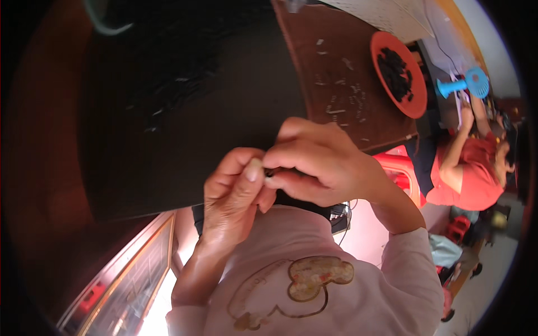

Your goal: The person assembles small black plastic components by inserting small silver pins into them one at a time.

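Note:
My left hand (230, 196) and my right hand (322, 159) meet in front of my chest, at the near edge of the black work surface (241, 106). Between their fingertips sits a small black piece (269, 173), mostly covered by the fingers; its exact kind does not show. Thumb and forefinger of my right hand pinch it from the right. The left thumb presses against it from the other side, with the left fingers curled behind. Many small dark pieces (185, 87) lie scattered over the far part of the black surface.
To the right, a brown cloth (319, 56) carries small silvery pin-like parts (356, 101). An orange bowl (417, 106) holds black pieces (394, 73). Beyond are a blue fan (476, 83), a red stool (400, 162) and a seated person in a red shirt (468, 173).

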### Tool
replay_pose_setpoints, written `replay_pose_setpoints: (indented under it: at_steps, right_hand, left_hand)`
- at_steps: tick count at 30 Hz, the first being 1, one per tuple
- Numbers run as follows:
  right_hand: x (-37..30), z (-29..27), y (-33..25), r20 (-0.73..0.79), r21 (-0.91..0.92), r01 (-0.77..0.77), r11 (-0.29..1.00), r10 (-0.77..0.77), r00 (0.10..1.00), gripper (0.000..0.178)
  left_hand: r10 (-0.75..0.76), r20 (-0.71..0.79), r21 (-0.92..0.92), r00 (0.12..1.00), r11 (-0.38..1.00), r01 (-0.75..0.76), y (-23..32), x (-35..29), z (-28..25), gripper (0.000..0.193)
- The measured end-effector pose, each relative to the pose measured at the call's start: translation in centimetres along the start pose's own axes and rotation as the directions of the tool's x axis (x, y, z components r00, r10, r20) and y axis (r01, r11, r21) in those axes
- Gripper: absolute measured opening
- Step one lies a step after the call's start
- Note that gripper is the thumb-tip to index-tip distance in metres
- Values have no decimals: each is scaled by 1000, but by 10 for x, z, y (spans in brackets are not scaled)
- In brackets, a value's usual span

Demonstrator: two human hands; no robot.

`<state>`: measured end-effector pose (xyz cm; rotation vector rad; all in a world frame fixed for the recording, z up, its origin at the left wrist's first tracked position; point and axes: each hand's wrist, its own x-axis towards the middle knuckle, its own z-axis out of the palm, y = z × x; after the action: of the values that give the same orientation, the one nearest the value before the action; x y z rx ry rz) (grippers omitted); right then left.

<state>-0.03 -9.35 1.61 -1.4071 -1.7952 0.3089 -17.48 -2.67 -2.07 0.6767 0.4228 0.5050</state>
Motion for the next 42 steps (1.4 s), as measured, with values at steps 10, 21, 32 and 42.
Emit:
replay_pose_setpoints:
  at_steps: [10,21,32,42]
  right_hand:
    - [-50,-111,60,-99,-340,-359,869,346,933,5]
    - [-25,-91,69,171,-736,-32,677,231,958,6]
    - [-17,-37,12,-5,505,-319,802,373,928,9]
    - [12,28,6,27,591,-185,785,210,977,13]
  left_hand:
    - [-4,111,-11,994,1000,5,-6,9,5,27]
    - [-8,57,7,998,1000,8,-5,3,8,29]
    - [-64,73,-203,995,976,78,0,5,-5,26]
    - [-41,73,-309,996,949,62,8,1,-14,26]
